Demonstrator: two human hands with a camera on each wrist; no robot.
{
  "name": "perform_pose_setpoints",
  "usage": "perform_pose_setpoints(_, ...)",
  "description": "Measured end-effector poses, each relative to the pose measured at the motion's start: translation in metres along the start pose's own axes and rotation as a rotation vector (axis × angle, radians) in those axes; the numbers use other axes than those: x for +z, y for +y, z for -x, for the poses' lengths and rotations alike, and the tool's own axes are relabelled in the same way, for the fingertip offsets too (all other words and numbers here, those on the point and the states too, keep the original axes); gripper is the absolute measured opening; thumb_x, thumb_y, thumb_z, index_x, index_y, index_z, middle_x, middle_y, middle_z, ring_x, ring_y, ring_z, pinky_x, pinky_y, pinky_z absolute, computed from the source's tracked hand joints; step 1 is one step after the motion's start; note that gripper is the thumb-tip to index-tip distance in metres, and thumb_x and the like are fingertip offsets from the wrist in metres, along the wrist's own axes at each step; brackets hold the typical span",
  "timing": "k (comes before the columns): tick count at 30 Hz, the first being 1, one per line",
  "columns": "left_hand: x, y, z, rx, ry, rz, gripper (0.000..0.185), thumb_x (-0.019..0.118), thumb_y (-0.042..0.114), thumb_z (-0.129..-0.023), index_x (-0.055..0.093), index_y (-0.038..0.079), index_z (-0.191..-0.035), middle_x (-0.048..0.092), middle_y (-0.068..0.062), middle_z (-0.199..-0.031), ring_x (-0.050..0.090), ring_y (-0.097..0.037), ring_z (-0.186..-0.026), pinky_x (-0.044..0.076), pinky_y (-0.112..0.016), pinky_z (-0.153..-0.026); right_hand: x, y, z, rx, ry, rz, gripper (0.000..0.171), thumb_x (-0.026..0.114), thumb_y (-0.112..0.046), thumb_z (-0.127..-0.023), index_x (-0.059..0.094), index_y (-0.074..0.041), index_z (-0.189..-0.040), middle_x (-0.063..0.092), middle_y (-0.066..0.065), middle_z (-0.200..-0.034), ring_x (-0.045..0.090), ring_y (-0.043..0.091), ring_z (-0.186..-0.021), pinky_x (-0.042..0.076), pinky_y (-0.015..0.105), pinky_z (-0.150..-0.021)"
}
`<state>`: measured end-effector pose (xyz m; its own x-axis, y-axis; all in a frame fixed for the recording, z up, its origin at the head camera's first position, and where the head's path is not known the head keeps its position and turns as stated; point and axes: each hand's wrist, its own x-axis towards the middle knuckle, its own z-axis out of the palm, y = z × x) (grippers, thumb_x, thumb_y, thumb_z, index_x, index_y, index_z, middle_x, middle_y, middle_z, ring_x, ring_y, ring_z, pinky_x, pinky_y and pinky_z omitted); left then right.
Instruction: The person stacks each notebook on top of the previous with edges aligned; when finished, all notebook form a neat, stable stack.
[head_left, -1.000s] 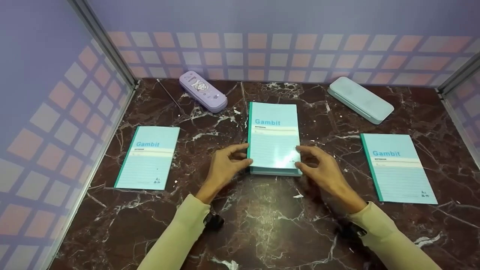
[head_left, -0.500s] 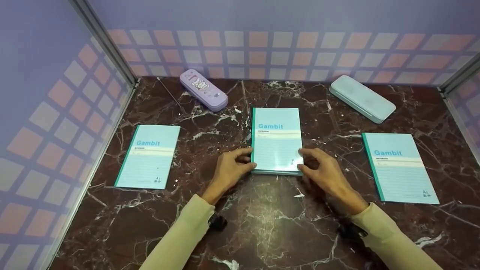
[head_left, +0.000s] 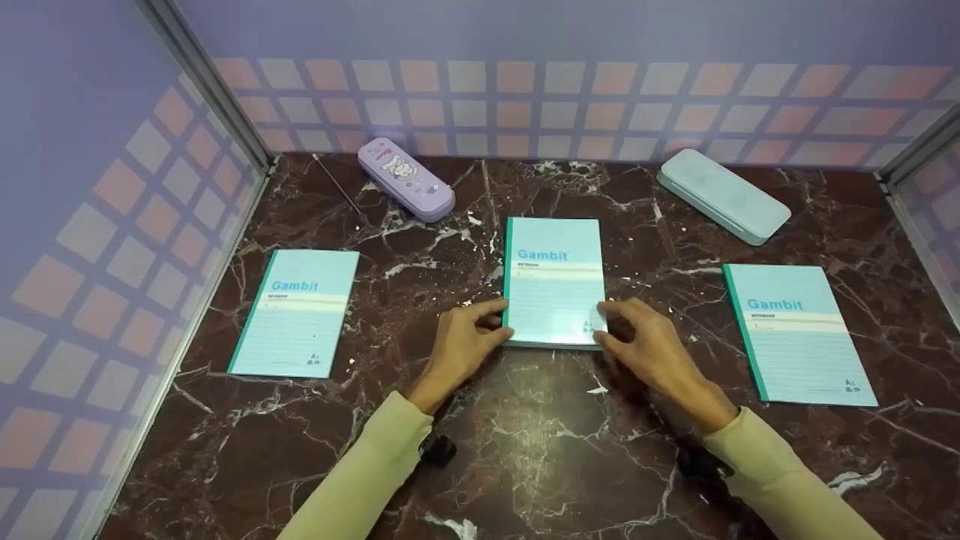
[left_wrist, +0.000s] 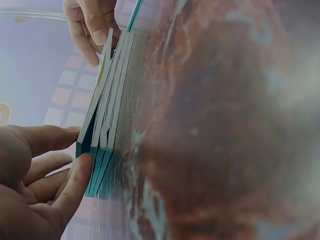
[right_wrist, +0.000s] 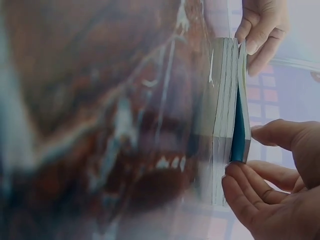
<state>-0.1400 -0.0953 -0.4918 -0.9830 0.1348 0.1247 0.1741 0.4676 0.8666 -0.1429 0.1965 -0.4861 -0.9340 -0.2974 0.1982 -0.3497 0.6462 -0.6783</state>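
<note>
In the middle of the head view a light blue "Gambit" notebook [head_left: 551, 300] with a green spine lies over a stack of similar notebooks [left_wrist: 120, 80]. My left hand [head_left: 466, 343] pinches its spine side near the front corner. On the opposite edge, my right hand [head_left: 651, 341] pinches it between thumb and fingers. Both wrist views show a narrow wedge-shaped gap between this top notebook and those below. The lower notebooks are hidden under it in the head view.
One notebook [head_left: 296, 315] lies at the left, another notebook [head_left: 799, 337] at the right. Behind are a purple pencil case [head_left: 406, 180], a thin stick [head_left: 335, 182] and a pale green case [head_left: 724, 195]. Panels [head_left: 525, 112] bound the dark marbled table [head_left: 525, 465].
The top notebook has come down and slightly towards me onto the stack, now nearly lined up with it. Both hands moved with it, still at its sides.
</note>
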Motion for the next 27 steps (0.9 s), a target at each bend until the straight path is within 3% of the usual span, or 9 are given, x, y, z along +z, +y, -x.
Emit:
perform_pose_setpoints(7, 0.002, -0.002, 0.001, 0.030, 0.022, -0.021, 0.038, 0.085, 0.001, -0.090, 0.076, -0.001, -0.126, 0.077, -0.018, -0.117, 0.077, -0.029, -0.095, 0.064, -0.027, -0.079, 0.003, -0.001, 0.002, -0.038, 0.001, 0.061, 0.038, 0.085, -0.002, -0.090, 0.072, 0.007, -0.125, 0.069, 0.015, -0.109, 0.062, 0.024, -0.084, 0.056, 0.047, -0.078)
perform_pose_setpoints(12, 0.001, -0.002, 0.004, 0.040, 0.023, 0.003, 0.039, 0.087, 0.002, -0.088, 0.076, -0.003, -0.125, 0.076, -0.020, -0.118, 0.078, -0.030, -0.096, 0.064, -0.026, -0.079, 0.003, 0.002, 0.004, -0.063, -0.009, 0.051, 0.041, 0.086, -0.002, -0.088, 0.071, 0.008, -0.125, 0.070, 0.018, -0.115, 0.070, 0.035, -0.102, 0.059, 0.052, -0.092)
perform_pose_setpoints(18, 0.002, -0.003, 0.007, 0.015, 0.003, 0.002, 0.043, 0.089, 0.000, -0.085, 0.075, -0.005, -0.125, 0.076, -0.024, -0.113, 0.078, -0.032, -0.096, 0.063, -0.026, -0.081, 0.002, 0.005, 0.008, -0.100, -0.038, 0.053, 0.052, 0.088, 0.000, -0.085, 0.067, 0.011, -0.132, 0.069, 0.026, -0.130, 0.066, 0.044, -0.121, 0.054, 0.054, -0.105)
perform_pose_setpoints(27, 0.005, -0.002, 0.012, 0.020, -0.002, -0.059, 0.041, 0.084, -0.007, -0.086, 0.075, -0.005, -0.126, 0.075, -0.022, -0.119, 0.077, -0.032, -0.101, 0.064, -0.030, -0.085, 0.002, 0.006, 0.010, -0.086, -0.053, 0.090, 0.052, 0.085, 0.007, -0.085, 0.067, 0.010, -0.134, 0.068, 0.028, -0.132, 0.065, 0.048, -0.122, 0.055, 0.057, -0.103)
